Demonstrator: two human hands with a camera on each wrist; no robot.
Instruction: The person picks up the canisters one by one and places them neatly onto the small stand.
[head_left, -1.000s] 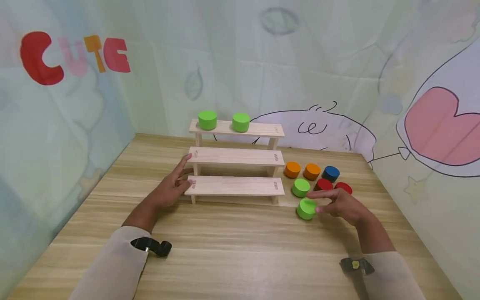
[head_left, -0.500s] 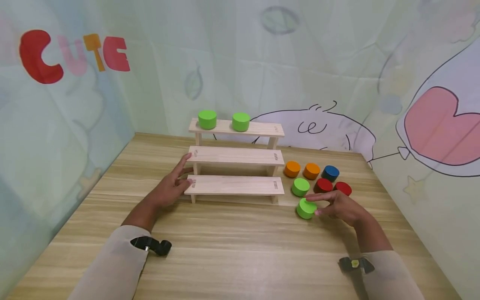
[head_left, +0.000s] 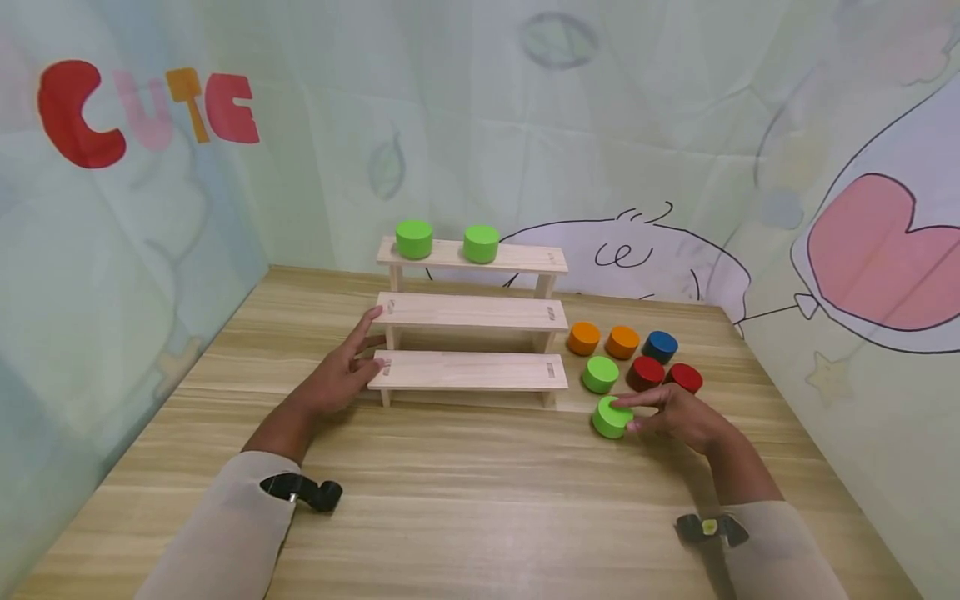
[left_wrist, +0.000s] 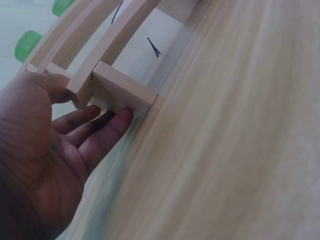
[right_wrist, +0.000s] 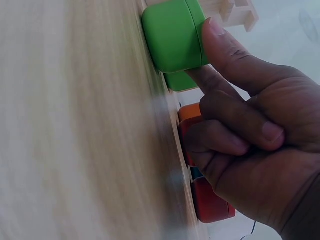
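In the head view a three-tier wooden display stand [head_left: 468,367] stands on the table. My left hand [head_left: 341,379] holds its left end, thumb on the bottom tier's edge; in the left wrist view the other fingers [left_wrist: 107,140] lie against the side panel [left_wrist: 125,90]. My right hand [head_left: 678,417] pinches a short green cylinder [head_left: 611,419] between thumb and index finger, the remaining fingers folded in. That cylinder [right_wrist: 172,37] has a thin seam near its top and appears to rest on the table. Another green cylinder [head_left: 601,375] lies just behind it.
Two green cylinders, a left one [head_left: 414,239] and a right one [head_left: 481,243], sit on the top tier. Right of the stand are two orange cylinders [head_left: 583,338], a blue one [head_left: 661,347] and two red ones [head_left: 646,373]. Printed cloth [head_left: 465,108] closes off the back and sides.
My right index finger and thumb have closed in on the near green cylinder, which has barely shifted. The left hand and the stand keep their places.
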